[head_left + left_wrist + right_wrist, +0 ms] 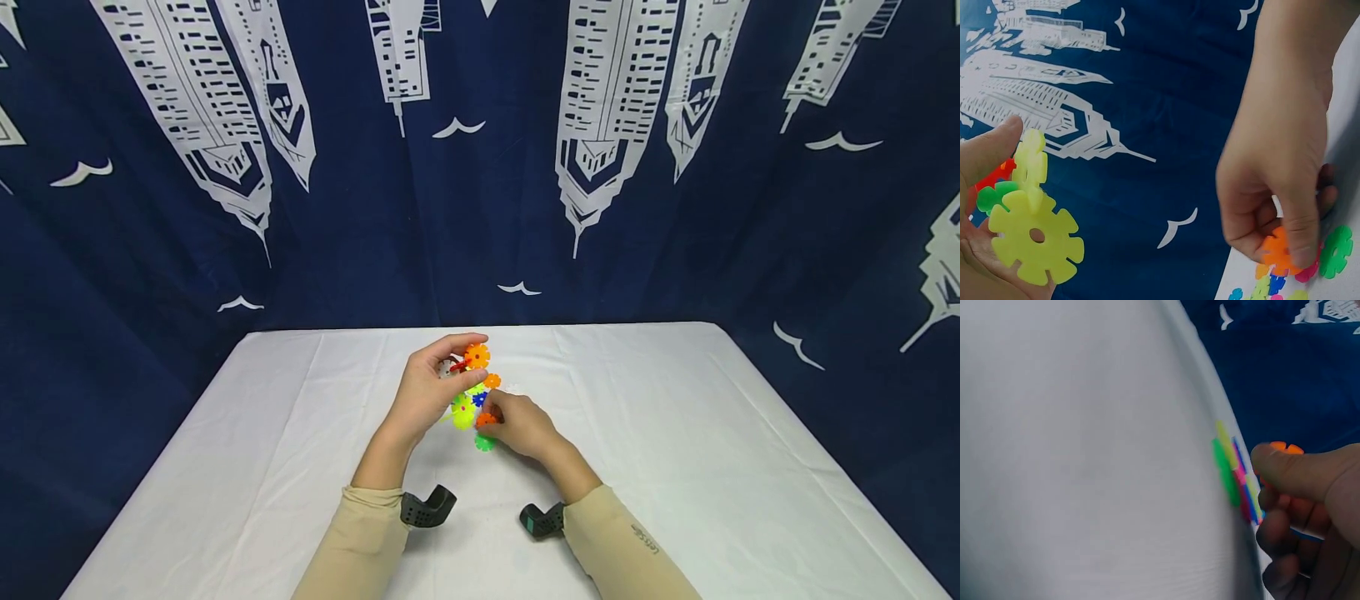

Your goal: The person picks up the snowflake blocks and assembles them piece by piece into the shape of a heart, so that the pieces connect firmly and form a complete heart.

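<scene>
My left hand (431,387) holds a cluster of joined, notched plastic discs between thumb and fingers. In the left wrist view a large yellow disc (1063,250) faces the camera, with a second yellow disc (1034,159), a green disc (997,195) and a red disc (994,177) behind it. An orange disc (477,357) shows by the left fingertips. Beside it, lower on the right, my right hand (525,425) pinches an orange disc (1277,253) between thumb and finger. The right fingers partly cover that disc.
Loose discs lie on the white-covered table (315,467) near the right hand, among them a green disc (1337,252) and a blue disc (1277,284). A dark blue curtain (450,208) with white building prints hangs behind the table's far edge.
</scene>
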Demonstrator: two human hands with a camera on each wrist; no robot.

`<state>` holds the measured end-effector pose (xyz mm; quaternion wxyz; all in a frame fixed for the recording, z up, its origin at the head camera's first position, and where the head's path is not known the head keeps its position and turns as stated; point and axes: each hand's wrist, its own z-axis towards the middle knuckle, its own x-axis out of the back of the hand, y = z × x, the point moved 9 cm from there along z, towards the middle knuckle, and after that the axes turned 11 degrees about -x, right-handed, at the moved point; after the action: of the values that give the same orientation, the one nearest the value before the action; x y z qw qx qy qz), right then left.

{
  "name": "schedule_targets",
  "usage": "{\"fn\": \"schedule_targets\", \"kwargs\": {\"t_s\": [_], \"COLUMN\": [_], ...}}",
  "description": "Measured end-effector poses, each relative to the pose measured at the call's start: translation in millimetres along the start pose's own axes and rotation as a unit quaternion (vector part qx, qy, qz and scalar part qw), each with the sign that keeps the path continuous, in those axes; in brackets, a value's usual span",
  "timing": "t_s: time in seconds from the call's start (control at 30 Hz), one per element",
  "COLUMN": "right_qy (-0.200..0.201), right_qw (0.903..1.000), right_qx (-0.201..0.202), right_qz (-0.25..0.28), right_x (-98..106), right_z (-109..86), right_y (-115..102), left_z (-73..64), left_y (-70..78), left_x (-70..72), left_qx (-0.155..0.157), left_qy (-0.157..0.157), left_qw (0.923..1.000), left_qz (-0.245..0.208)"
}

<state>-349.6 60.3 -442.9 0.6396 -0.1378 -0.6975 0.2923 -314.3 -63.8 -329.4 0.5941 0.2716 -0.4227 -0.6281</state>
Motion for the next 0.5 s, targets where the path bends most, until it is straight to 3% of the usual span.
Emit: {"fn": "schedule_targets", "kwargs": {"t_s": [0.23, 0.5], "right_qy": [0.001, 0.046], "right_qw": [0.9912, 0.9727], "right_qx": [0.012, 0.026], "right_qz": [0.132, 0.226], "right_x": [20.4, 55.9], "right_z": [-4.2, -10.5], "right_y": [-11.8, -22.9], "left_z": [-1.4, -0.9], "left_y": [-1.4, -2.2], "left_x": [1.0, 1.7], "left_qx": [0.009, 0.014], "left_qy": [0.002, 0.0], "left_qw": [0.9999, 0.9997], "left_qz": [0.011, 0.018]}}
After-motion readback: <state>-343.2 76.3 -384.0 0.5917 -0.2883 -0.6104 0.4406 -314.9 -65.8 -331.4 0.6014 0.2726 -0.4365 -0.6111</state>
